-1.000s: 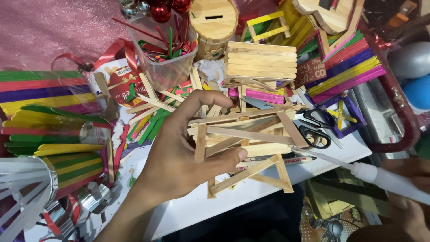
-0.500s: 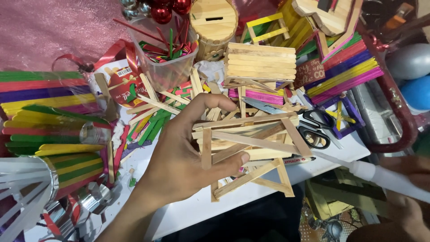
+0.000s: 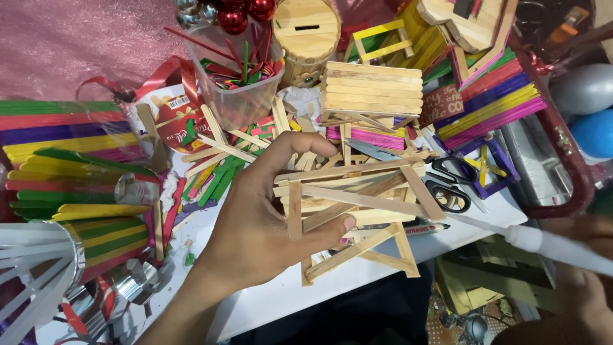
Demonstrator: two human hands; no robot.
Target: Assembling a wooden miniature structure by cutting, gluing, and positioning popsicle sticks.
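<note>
Left hand (image 3: 255, 236) gripped stick frame (image 3: 357, 211) above table edge, long axis left-right | right hand (image 3: 584, 281), apparently closed round white nozzle (image 3: 543, 243), tip pointing toward frame.

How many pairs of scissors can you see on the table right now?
1. The black-handled scissors lie on the white table, just right of the craft-stick frame held in the left hand. More could be buried under the stick piles.
</note>
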